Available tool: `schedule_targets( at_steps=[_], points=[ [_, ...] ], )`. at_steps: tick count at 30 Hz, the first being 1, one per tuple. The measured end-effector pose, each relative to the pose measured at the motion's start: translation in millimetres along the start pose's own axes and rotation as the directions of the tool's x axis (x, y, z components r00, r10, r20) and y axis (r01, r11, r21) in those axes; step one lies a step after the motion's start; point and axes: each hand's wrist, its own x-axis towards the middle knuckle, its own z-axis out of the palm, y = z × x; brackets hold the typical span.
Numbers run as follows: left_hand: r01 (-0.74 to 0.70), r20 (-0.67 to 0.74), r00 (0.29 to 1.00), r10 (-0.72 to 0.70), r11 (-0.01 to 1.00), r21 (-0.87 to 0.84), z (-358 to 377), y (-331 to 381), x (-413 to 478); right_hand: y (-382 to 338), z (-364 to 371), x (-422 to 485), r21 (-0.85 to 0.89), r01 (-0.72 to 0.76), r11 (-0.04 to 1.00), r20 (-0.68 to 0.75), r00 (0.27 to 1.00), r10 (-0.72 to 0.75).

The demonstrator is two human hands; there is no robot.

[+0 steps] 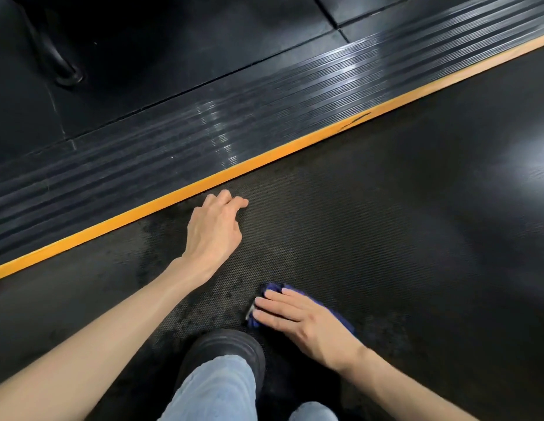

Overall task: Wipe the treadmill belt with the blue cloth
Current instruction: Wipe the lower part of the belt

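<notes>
Right hand point(301, 320) pressed cloth point(275, 288) onto belt point(386, 223), fingers point(277, 301) straight, left hand point(214, 229) rested on belt, fingers loosely curled, empty.

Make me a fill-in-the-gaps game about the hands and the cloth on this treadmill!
1. The right hand presses a ____ cloth flat on the belt.
2. The left hand holds ____.
3. The shoe on the belt is ____.
Missing words: blue, nothing, black.
</notes>
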Motion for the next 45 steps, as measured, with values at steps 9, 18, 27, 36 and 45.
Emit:
schedule_targets(
  at_steps=[9,18,27,36,45],
  points=[
    [-0.204,0.041,0.978,0.206,0.978,-0.046,9,20,3,132,-94,39,0.248,-0.714,0.654,-0.534,0.463,0.708],
    [-0.201,0.018,0.977,0.212,0.949,-0.241,28,56,9,27,-14,-11,-0.074,-0.309,0.948,-0.254,0.925,0.282],
    [-0.265,0.105,0.959,0.265,0.964,-0.015,34,69,5,139,-92,-39,0.393,-0.858,0.330,-0.587,0.043,0.809],
    [-0.259,0.037,0.965,0.258,0.965,0.035,34,74,3,33,-15,-60,0.005,-0.452,0.892,-0.332,0.841,0.428],
    [-0.249,0.056,0.968,0.246,0.966,0.074,39,76,2,42,-22,-97,0.258,-0.767,0.587,-0.519,0.402,0.754]
  ],
)
